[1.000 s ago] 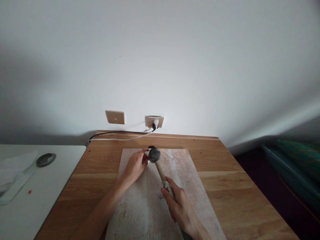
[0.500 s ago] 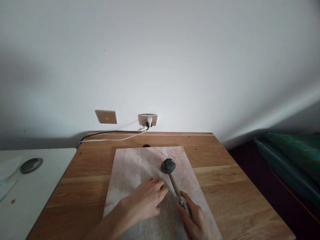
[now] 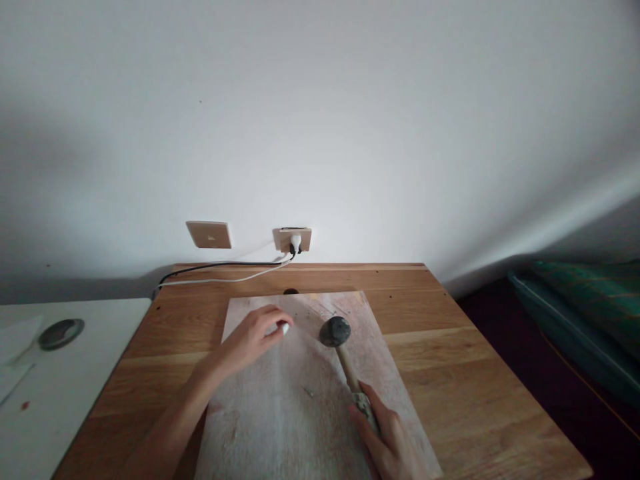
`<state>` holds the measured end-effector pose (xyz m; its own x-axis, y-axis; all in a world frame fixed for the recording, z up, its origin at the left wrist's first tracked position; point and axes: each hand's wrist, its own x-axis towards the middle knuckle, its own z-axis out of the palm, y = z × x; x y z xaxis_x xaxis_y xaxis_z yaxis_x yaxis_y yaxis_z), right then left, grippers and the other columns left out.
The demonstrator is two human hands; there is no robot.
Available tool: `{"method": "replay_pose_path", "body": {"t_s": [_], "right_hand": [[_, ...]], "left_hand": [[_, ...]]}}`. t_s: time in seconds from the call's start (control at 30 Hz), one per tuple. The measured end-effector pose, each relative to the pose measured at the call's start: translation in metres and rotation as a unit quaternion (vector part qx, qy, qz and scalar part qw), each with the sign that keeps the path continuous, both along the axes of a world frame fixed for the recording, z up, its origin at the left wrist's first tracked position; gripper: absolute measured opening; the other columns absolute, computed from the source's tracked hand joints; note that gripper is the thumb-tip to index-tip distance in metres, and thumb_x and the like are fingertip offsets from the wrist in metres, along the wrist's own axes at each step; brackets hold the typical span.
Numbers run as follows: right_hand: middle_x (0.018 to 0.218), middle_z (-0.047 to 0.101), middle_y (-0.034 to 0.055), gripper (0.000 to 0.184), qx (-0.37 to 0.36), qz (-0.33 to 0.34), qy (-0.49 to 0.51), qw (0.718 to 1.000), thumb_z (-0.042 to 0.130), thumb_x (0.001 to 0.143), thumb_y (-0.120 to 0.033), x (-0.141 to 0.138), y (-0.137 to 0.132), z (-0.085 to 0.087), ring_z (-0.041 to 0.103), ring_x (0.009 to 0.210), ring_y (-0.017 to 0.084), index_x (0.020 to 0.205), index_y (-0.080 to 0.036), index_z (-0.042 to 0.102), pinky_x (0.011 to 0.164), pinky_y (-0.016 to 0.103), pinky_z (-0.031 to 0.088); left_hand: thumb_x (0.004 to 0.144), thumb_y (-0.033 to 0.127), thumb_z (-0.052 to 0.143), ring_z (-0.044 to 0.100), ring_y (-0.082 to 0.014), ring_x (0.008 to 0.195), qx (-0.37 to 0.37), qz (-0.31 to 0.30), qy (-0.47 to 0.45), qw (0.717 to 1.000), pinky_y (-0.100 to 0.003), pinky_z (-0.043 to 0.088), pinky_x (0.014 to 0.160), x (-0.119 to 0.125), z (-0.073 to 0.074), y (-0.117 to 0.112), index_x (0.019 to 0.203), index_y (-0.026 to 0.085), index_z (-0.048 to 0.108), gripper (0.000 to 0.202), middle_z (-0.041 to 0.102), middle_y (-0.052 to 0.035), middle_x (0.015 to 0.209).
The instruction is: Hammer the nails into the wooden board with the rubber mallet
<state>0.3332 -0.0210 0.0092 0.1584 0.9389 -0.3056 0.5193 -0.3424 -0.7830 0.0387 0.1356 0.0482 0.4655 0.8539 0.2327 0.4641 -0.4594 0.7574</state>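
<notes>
My right hand [image 3: 393, 433] is wrapped round the taped grip of a rubber mallet [image 3: 345, 358]. The mallet has a dark head and a wooden handle, and its head is over the far right part of a worn, pale board [image 3: 265, 413]. My left hand [image 3: 260, 333] is over the board's far left part, its fingers pinched together. A small white piece [image 3: 284, 327] shows at the fingertips; its kind cannot be made out. A small thin metal piece [image 3: 309, 392] lies mid-board. Several tiny marks or nails line the board's far edge.
The board rests on a wooden table [image 3: 460, 373] against a white wall. A socket with plugs [image 3: 295, 241] and cables [image 3: 225, 272] sits behind it. On the left is a white surface with a dark round object [image 3: 61, 333]; on the right, green cushions [image 3: 590, 320].
My left hand has moved from the middle of the board to its far left, uncovering the small metal piece. My right hand and the mallet have hardly moved.
</notes>
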Motion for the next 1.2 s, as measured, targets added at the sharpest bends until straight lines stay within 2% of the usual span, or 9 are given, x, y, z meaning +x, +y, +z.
{"method": "replay_pose_path", "body": {"t_s": [0.07,0.17,0.27,0.33,0.47,0.77,1.0,1.07,1.2], "right_hand": [[0.063,0.067,0.0005,0.089,0.004,-0.004,-0.010,1.000,0.048,0.087,-0.088,0.000,0.001,0.001,0.068,0.056,0.022,0.141,-0.019,0.065,0.054,0.029,0.056],[0.086,0.078,0.0072,0.091,0.023,-0.029,-0.028,0.999,0.049,0.083,-0.091,0.001,0.001,0.001,0.075,0.085,0.028,0.136,-0.020,0.068,0.075,0.033,0.061],[0.108,0.079,0.0114,0.093,0.029,-0.052,-0.033,0.998,0.051,0.080,-0.093,0.002,0.000,-0.003,0.072,0.109,0.032,0.136,-0.021,0.069,0.095,0.036,0.058],[0.115,0.078,0.0129,0.093,0.025,-0.050,-0.030,0.998,0.051,0.081,-0.092,0.002,0.000,-0.006,0.070,0.116,0.033,0.138,-0.020,0.068,0.101,0.038,0.055],[0.111,0.078,0.0126,0.089,0.025,-0.032,-0.030,0.999,0.051,0.084,-0.088,0.004,0.000,-0.010,0.071,0.115,0.033,0.138,-0.019,0.068,0.101,0.039,0.056],[0.086,0.077,0.0070,0.085,0.000,-0.023,-0.025,0.999,0.053,0.088,-0.083,0.004,0.000,-0.005,0.075,0.085,0.029,0.142,-0.019,0.065,0.076,0.035,0.062],[0.088,0.077,0.0081,0.089,0.011,-0.029,-0.020,0.999,0.052,0.084,-0.087,0.002,0.000,-0.001,0.075,0.085,0.028,0.139,-0.018,0.067,0.069,0.031,0.060],[0.092,0.078,0.0086,0.089,0.022,-0.035,-0.025,0.999,0.051,0.084,-0.088,0.001,-0.002,0.000,0.075,0.089,0.030,0.138,-0.019,0.068,0.073,0.033,0.061],[0.100,0.078,0.0103,0.090,0.049,-0.053,-0.022,0.997,0.054,0.080,-0.090,-0.004,-0.004,0.001,0.072,0.101,0.032,0.135,-0.020,0.071,0.091,0.036,0.059]], "left_hand": [[0.095,0.019,0.056,0.070,-0.0187,0.089,0.000,0.053,-0.016,0.998,-0.030,0.054,0.086,-0.017,-0.016,0.013,0.101,0.024,0.075,0.021,0.077,-0.0023,0.097],[0.093,0.021,0.057,0.071,-0.0181,0.083,-0.002,0.088,-0.032,0.996,-0.029,0.056,0.081,-0.029,-0.035,0.022,0.096,0.023,0.076,0.019,0.080,-0.0020,0.094],[0.090,0.022,0.060,0.071,-0.0171,0.080,0.009,0.121,-0.036,0.992,-0.028,0.056,0.078,-0.030,-0.042,0.023,0.094,0.023,0.076,0.017,0.080,-0.0010,0.092],[0.089,0.021,0.061,0.072,-0.0170,0.080,0.017,0.130,-0.036,0.991,-0.028,0.056,0.078,-0.028,-0.042,0.022,0.093,0.023,0.076,0.016,0.080,-0.0006,0.091],[0.088,0.016,0.061,0.074,-0.0174,0.081,0.030,0.127,-0.033,0.991,-0.028,0.056,0.080,-0.026,-0.042,0.021,0.090,0.023,0.075,0.016,0.080,-0.0002,0.090],[0.086,0.009,0.060,0.074,-0.0177,0.085,0.056,0.113,-0.029,0.992,-0.028,0.055,0.080,-0.026,-0.051,0.022,0.089,0.022,0.072,0.018,0.079,-0.0010,0.090],[0.084,0.005,0.062,0.071,-0.0178,0.088,0.075,0.106,-0.011,0.991,-0.028,0.054,0.082,-0.023,-0.047,0.020,0.086,0.022,0.069,0.018,0.075,-0.0010,0.091],[0.084,0.005,0.062,0.069,-0.0170,0.083,0.076,0.106,-0.004,0.991,-0.027,0.053,0.078,-0.022,-0.046,0.020,0.085,0.022,0.068,0.018,0.073,-0.0005,0.089],[0.082,0.003,0.063,0.069,-0.0165,0.081,0.070,0.121,0.007,0.990,-0.027,0.052,0.078,-0.019,-0.047,0.020,0.090,0.021,0.066,0.020,0.072,0.0003,0.088]]}}
